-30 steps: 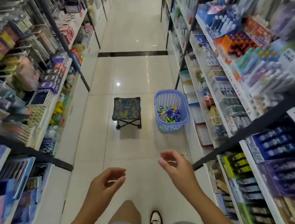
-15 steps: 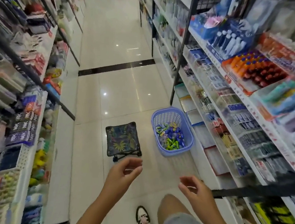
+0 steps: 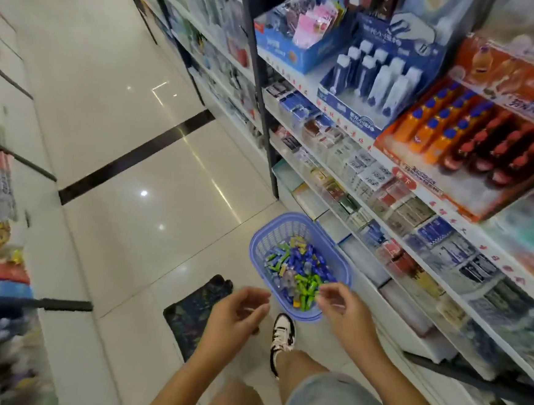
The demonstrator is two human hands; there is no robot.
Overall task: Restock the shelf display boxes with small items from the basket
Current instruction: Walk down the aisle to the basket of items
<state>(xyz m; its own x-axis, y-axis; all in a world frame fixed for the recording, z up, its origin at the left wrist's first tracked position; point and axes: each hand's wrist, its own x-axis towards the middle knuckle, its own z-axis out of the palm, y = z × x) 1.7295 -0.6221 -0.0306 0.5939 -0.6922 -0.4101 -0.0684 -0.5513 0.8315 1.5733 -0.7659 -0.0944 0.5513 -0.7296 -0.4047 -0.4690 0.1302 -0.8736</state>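
Now 2 hands (image 3: 234,315) (image 3: 343,307) loose-curled, nr 1 basket (image 3: 284,234), 1 stool (image 3: 193,311).

Left grip (image 3: 234,315) held forward, loosely curled, empty, right grip (image 3: 347,307) alongside, curled, also empty

We see a light blue basket (image 3: 256,251), blue, green and yellow small items (image 3: 302,269), a dark stool (image 3: 193,311) with faint coloured marks, our white and black shoe (image 3: 283,333), orange bottles (image 3: 431,125), a cream floor (image 3: 133,102) with a black stripe (image 3: 135,156).
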